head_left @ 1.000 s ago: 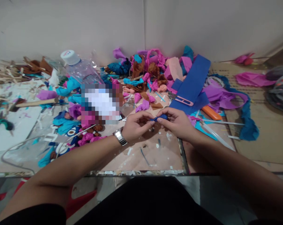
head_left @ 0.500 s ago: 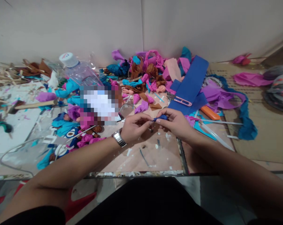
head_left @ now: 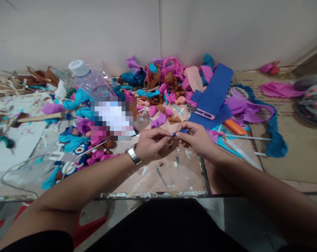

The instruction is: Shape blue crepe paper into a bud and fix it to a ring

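Note:
Between my two hands is a small twisted piece of dark blue crepe paper. My left hand, with a metal watch on its wrist, pinches the left end of it between thumb and finger. The other end is gripped in the closed fingers of my right hand. Just beyond my right hand lie wide blue strips and pink-handled thread snips. Curled fingers hide part of the blue piece.
Crumpled pink, brown and turquoise paper pieces are heaped at the back. A plastic bottle stands at left beside a blurred-out screen. An orange-handled cutter and cardboard are at right; a wooden-handled tool is far left.
My hands stay almost in place. The fingers of my right hand have shifted slightly around the blue paper, and the view has moved a little.

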Motion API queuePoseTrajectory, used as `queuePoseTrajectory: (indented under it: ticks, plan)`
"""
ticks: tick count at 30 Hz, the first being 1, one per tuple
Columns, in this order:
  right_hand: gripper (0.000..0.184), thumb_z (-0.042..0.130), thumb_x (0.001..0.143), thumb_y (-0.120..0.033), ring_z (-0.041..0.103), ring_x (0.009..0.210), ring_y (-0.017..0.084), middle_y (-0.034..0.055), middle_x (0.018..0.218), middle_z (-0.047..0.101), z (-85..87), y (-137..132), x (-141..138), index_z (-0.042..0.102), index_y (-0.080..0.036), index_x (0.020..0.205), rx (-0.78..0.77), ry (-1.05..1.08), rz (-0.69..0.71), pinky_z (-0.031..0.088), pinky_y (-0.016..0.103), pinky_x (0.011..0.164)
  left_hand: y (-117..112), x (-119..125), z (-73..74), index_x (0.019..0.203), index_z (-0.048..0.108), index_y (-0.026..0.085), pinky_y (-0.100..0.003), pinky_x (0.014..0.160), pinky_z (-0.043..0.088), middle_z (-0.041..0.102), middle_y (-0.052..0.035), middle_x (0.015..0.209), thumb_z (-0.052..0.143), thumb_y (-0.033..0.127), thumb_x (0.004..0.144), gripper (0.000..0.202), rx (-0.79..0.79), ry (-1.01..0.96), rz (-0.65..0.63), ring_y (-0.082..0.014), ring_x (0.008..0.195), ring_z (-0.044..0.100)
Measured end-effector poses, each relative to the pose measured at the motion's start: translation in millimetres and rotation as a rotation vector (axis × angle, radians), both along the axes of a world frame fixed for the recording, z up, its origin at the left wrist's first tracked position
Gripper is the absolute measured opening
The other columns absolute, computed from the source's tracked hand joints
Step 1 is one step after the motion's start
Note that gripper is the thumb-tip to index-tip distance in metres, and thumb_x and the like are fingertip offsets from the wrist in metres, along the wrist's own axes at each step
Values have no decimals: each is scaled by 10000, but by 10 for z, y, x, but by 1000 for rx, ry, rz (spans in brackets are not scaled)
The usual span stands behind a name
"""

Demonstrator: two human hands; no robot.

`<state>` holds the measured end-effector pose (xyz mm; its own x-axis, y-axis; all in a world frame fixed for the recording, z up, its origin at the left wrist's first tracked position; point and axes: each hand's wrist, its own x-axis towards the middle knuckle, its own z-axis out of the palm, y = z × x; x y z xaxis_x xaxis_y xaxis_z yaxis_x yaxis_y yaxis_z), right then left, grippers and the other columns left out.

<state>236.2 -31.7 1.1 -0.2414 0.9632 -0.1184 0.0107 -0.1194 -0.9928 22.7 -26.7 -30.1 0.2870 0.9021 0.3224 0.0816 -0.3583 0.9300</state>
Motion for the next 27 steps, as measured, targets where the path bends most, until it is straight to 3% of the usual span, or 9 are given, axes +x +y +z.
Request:
queuePoseTrajectory:
  ticks: [6, 12, 19, 27]
  plan:
    - [316, 860, 818, -444, 594, 600, 104, 3, 808, 722, 37, -19, -3, 731, -194, 960, 53, -35, 19, 452, 243, 539, 13, 2, 31, 964, 860, 178, -219, 624, 621, 838, -83, 846, 755, 281, 958, 147, -18, -12, -22, -140, 673, 770]
    - [320, 868, 804, -472, 576, 581, 106, -5, 759, 709, 79, -29, -15, 736, -196, 897, 50, -20, 12, 456, 252, 541, 29, -18, 81, 979, 847, 168, -242, 640, 627, 835, -89, 849, 747, 344, 962, 203, -3, 6, -73, -148, 674, 764]
    - [281, 860, 823, -441, 597, 627, 118, -7, 768, 695, 73, -30, -12, 753, -193, 899, 102, -59, 25, 454, 255, 568, 24, -3, 62, 941, 731, 145, -221, 590, 593, 795, -80, 801, 866, 423, 871, 316, -130, -59, -71, -154, 664, 763]
    - [249, 852, 822, -423, 627, 679, 151, 5, 743, 695, 60, -21, 21, 782, -199, 907, 115, -118, 12, 448, 261, 567, 8, 39, 55, 991, 809, 146, -209, 590, 585, 824, -85, 853, 822, 359, 903, 231, 12, 93, 14, -136, 658, 741]
